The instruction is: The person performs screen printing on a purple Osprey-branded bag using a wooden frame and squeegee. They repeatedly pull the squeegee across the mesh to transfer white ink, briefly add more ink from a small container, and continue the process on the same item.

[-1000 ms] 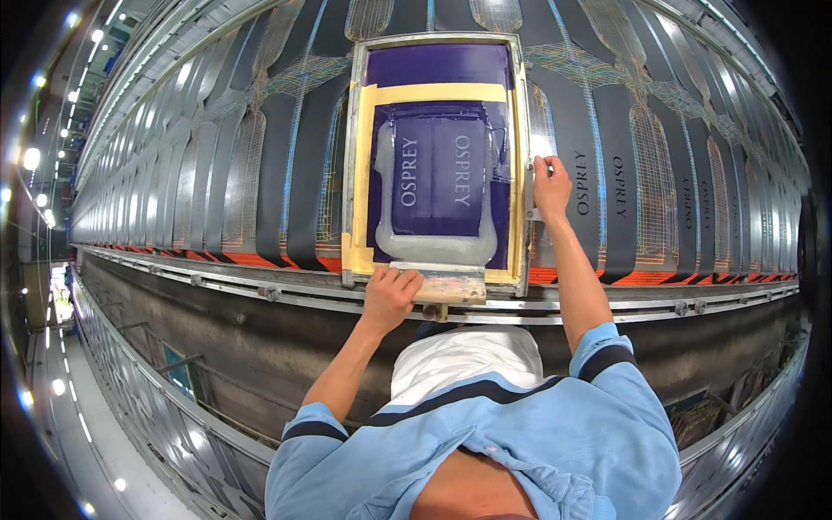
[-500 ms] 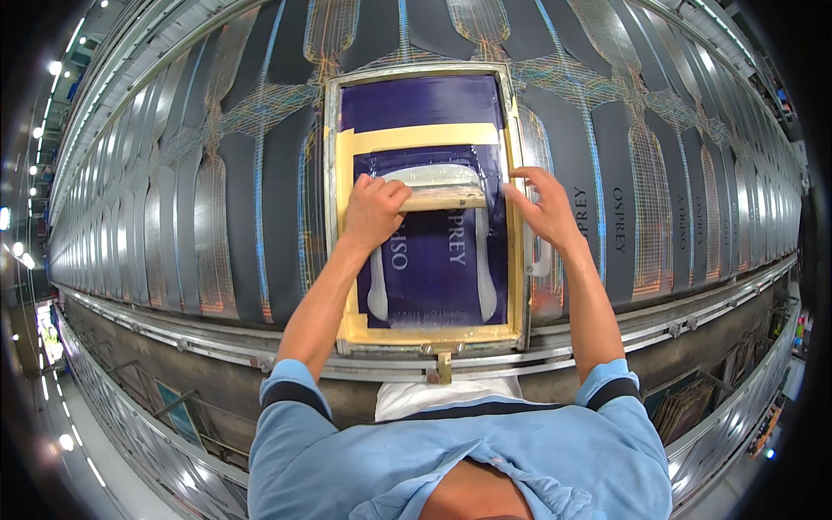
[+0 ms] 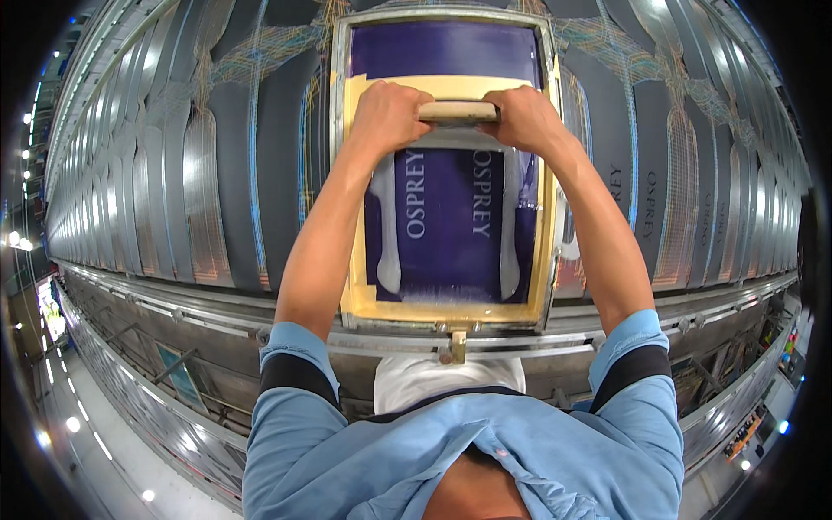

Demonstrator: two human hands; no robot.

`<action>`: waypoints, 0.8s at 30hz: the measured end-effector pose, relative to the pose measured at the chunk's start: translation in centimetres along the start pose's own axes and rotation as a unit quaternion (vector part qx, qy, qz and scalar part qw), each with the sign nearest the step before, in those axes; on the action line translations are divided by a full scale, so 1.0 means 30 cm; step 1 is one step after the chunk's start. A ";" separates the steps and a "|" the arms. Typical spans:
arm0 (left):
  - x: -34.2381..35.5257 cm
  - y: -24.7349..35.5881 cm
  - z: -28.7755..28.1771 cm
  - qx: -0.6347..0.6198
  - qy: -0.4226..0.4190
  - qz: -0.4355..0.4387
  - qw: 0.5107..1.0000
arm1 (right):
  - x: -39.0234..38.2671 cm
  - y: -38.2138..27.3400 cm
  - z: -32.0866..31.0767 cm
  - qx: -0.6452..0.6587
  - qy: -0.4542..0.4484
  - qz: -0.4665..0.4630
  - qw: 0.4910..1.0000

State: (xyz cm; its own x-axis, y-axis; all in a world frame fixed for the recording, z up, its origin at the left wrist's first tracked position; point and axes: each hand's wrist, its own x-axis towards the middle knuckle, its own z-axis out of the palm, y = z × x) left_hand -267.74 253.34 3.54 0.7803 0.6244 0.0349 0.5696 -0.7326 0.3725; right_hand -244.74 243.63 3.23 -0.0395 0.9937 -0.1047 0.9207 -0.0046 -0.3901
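A screen-printing frame [image 3: 341, 61] with purple mesh, edged inside by yellow tape [image 3: 438, 310], lies in front of me. Near the far strip of tape stands a squeegee with a pale wooden handle [image 3: 459, 111]. My left hand [image 3: 392, 117] is closed round its left end, and my right hand [image 3: 524, 119] grips the right end. Pale ink [image 3: 389, 238] streaks the mesh down the left side, with another streak down the right and a smear just below the squeegee. Light lettering shows in two columns on the mesh between the streaks. The squeegee's blade is mostly hidden.
Dark grey printed panels [image 3: 282, 156] with orange and blue line patterns cover the long table on both sides. A metal rail [image 3: 208, 299] runs along its near edge. At the frame's near side is a brass-coloured clamp [image 3: 458, 347].
My right hand has moved from the frame's right edge onto the squeegee and closed on it. The squeegee has gone farther from me, toward the far tape. The view has shifted.
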 end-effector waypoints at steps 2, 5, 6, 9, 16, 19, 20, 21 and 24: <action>-0.133 0.055 0.021 0.007 -0.019 0.014 1.000 | -0.144 -0.062 0.038 0.009 0.020 -0.021 1.000; -0.453 0.204 0.062 0.026 -0.038 0.034 0.998 | -0.453 -0.199 0.123 -0.004 0.001 -0.046 0.999; -0.558 0.255 0.069 0.004 -0.061 0.024 0.998 | -0.549 -0.243 0.147 -0.014 -0.015 -0.055 0.998; -0.739 0.343 0.096 -0.013 -0.009 0.036 0.999 | -0.703 -0.303 0.199 0.032 -0.004 -0.056 0.998; -0.417 0.204 0.017 0.016 -0.104 0.020 0.994 | -0.419 -0.192 0.057 0.002 -0.103 0.003 0.995; -0.111 0.086 -0.044 -0.008 -0.089 -0.004 0.996 | -0.129 -0.075 -0.063 -0.009 -0.089 -0.008 0.996; -0.028 0.052 -0.052 0.008 -0.081 -0.018 0.997 | -0.044 -0.036 -0.090 0.014 -0.108 0.013 0.994; 0.026 0.026 -0.058 0.015 -0.063 -0.011 0.998 | 0.020 -0.012 -0.105 0.043 -0.123 0.049 0.990; 0.127 -0.035 -0.057 0.009 -0.061 -0.021 0.998 | 0.127 0.040 -0.116 0.039 -0.108 0.017 0.993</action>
State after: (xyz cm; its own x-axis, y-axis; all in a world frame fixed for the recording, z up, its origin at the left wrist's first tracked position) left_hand -265.80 256.95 4.87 0.7804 0.6182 -0.0936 0.6063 -0.7116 0.3549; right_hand -242.44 247.79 5.55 -0.0997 0.9456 -0.3096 0.8908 -0.0538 -0.4511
